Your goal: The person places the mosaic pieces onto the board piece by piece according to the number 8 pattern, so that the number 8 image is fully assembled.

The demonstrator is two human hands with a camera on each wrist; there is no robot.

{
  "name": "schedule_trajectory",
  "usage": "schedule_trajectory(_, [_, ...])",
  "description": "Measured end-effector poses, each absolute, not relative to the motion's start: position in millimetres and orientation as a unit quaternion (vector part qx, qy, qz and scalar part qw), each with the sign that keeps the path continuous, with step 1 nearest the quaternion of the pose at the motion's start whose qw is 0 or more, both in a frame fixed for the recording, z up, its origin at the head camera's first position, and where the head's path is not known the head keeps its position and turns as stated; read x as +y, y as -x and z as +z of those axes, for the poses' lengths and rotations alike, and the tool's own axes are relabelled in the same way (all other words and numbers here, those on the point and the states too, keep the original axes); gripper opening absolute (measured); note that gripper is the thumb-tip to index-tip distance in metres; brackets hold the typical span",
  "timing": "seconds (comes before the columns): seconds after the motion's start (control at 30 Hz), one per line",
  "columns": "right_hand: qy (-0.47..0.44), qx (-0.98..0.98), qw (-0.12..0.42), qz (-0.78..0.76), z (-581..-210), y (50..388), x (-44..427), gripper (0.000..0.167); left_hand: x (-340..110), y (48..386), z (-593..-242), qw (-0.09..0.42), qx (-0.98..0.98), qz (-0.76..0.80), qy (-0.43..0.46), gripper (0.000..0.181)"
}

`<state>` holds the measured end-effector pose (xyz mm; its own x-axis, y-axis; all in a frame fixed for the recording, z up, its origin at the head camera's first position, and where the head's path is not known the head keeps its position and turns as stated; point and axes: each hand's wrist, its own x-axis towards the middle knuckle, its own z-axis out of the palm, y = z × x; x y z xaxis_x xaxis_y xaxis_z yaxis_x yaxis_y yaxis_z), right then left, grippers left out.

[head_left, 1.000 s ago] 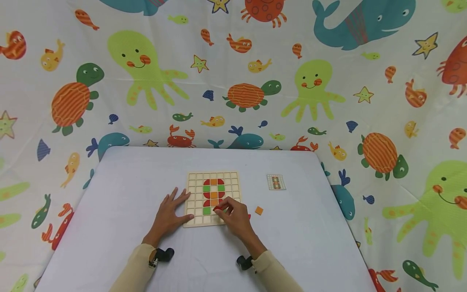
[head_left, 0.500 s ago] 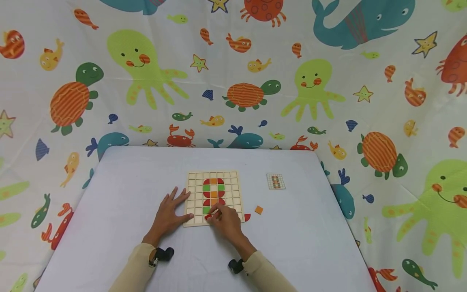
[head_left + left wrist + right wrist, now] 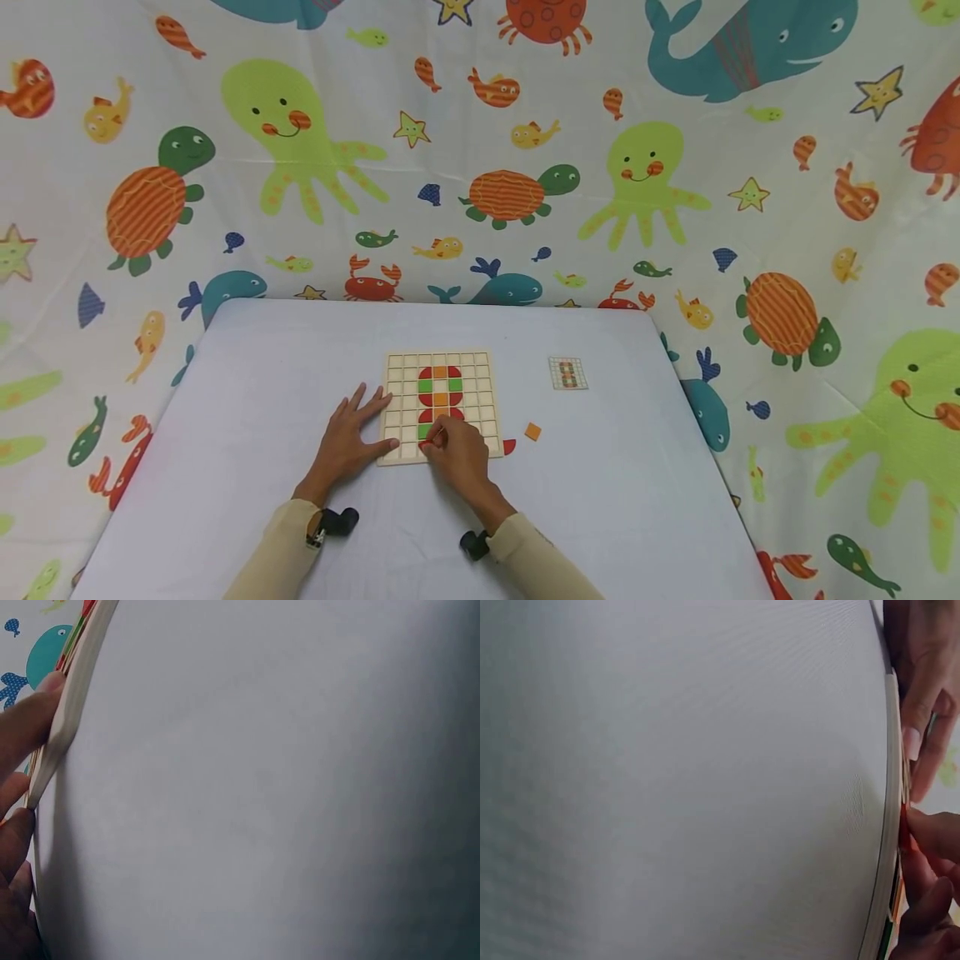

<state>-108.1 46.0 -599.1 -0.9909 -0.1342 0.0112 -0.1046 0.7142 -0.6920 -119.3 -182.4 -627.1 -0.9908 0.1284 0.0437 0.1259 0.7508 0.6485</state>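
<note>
A light wooden grid board (image 3: 401,377) lies on the white table, with red, green and orange tiles set in its middle columns. My left hand (image 3: 345,446) rests at the board's left edge, fingers spread, thumb and fingertips touching the rim. With thumb and fingers my right hand (image 3: 461,457) pinches a red tile (image 3: 423,445) low on the board, just below a green tile (image 3: 425,431). In the right wrist view the red tile (image 3: 906,829) shows between the fingertips at the board's edge. Part of the lower board is hidden under my right hand.
A red quarter-round tile (image 3: 509,447) lies against the board's right edge. Farther right is a loose orange square tile (image 3: 532,432). A small pattern card (image 3: 567,374) with a printed grid lies at the back right. Behind the table hangs a sea-animal cloth (image 3: 435,200).
My right hand has moved left and toward me with the red tile, from beside the green tile to the row below it. The left hand stays in place.
</note>
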Motion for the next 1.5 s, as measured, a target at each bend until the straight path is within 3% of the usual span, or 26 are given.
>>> schedule_trajectory(0.6, [0.094,0.916,0.057,-0.387,-594.9,110.8,58.8,0.010,-178.9,116.7,-624.7,-0.025,0.932,0.354,-0.078,0.087])
schedule_trajectory(0.8, [0.088,0.896,0.024,-0.434,-595.1,114.3,89.8,0.010,-178.6,116.7,-625.5,-0.023,0.932,0.353,-0.078,0.088])
schedule_trajectory(1.27, [-0.053,0.915,-0.032,-0.399,-589.8,120.7,188.4,0.019,-180.4,117.0,-625.8,-0.023,0.934,0.349,-0.074,0.087])
schedule_trajectory(1.5, [-0.110,0.933,-0.005,-0.343,-597.2,118.9,211.9,0.026,-182.3,118.6,-626.4,0.004,0.933,0.354,-0.065,0.089])
